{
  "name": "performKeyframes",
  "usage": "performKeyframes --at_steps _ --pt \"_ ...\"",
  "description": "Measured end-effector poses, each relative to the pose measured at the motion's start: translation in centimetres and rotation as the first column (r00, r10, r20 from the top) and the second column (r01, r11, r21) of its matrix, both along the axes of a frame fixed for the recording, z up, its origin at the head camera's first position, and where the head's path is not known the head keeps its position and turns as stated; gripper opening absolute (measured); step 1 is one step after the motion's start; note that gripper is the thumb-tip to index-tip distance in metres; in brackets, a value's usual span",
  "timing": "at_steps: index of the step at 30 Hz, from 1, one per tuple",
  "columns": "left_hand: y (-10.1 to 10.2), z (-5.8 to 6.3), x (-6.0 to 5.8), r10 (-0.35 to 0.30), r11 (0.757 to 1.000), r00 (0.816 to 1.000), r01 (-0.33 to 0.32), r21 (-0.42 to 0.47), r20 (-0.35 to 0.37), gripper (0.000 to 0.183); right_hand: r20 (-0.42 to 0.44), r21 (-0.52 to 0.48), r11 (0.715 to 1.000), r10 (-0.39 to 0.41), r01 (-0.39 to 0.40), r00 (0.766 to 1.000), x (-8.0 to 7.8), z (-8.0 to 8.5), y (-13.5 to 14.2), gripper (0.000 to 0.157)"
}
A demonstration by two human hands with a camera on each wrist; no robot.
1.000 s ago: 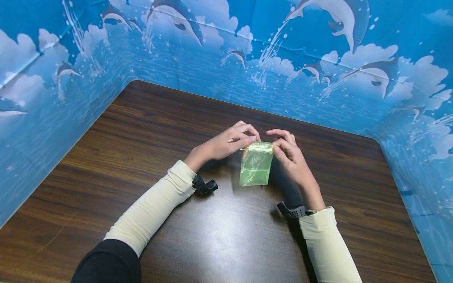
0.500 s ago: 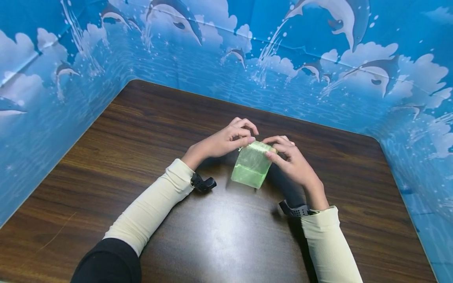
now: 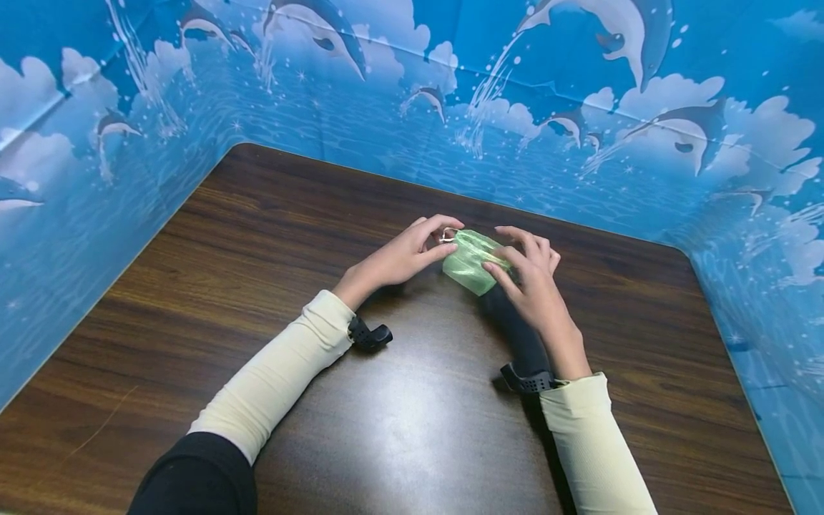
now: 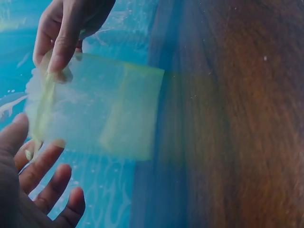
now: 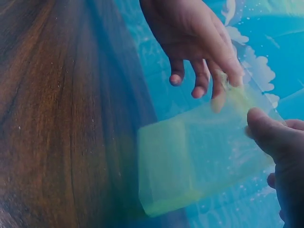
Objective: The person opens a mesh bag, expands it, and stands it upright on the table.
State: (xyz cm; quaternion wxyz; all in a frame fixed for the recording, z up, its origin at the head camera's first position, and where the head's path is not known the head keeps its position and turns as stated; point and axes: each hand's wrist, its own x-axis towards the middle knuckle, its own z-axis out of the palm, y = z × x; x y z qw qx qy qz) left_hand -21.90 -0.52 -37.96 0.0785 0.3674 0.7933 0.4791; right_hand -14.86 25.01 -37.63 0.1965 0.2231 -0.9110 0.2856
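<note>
A sheer green drawstring pouch is held up between both hands over the table, and wood and backdrop show through it in the wrist views. My left hand is at one end of its gathered top, thumb and forefinger at the corner, where a pale cord loop sticks out. At the opposite end my right hand pinches the gathered band between thumb and finger. In the left wrist view the pouch's flat body hangs out toward the table, and the left hand's other fingers are spread.
The dark wood-grain table has rounded far corners. A blue backdrop with dolphins and clouds surrounds its back and sides. Black straps with small mounts sit on both wrists, below pale sleeves.
The pouch has turned, and its bottom has swung up and away from me. A cord loop now shows at the left fingers. The right hand's fingers have shifted along the band.
</note>
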Motion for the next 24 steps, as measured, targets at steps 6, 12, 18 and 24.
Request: performKeyframes --at_steps 6,12,18,24 --pt "-0.41 0.12 -0.17 0.012 1.000 1.000 -0.012 -0.004 -0.001 0.041 -0.017 -0.024 0.999 0.024 -0.024 1.000 0.02 -0.01 -0.06 0.033" --pt "-0.53 0.22 -0.35 0.032 0.999 0.999 -0.032 0.020 -0.011 0.042 -0.042 -0.044 0.998 0.031 -0.032 0.999 0.00 0.27 -0.10 0.050" --pt "-0.58 0.34 -0.63 0.046 0.996 0.999 -0.046 0.073 -0.011 0.043 -0.055 -0.063 0.998 0.011 -0.014 0.998 -0.02 0.61 0.14 0.061" --pt "-0.51 0.16 -0.64 0.053 0.998 0.998 -0.054 0.037 0.032 0.049 -0.074 0.011 1.000 -0.016 0.017 0.997 -0.07 0.31 0.89 0.066"
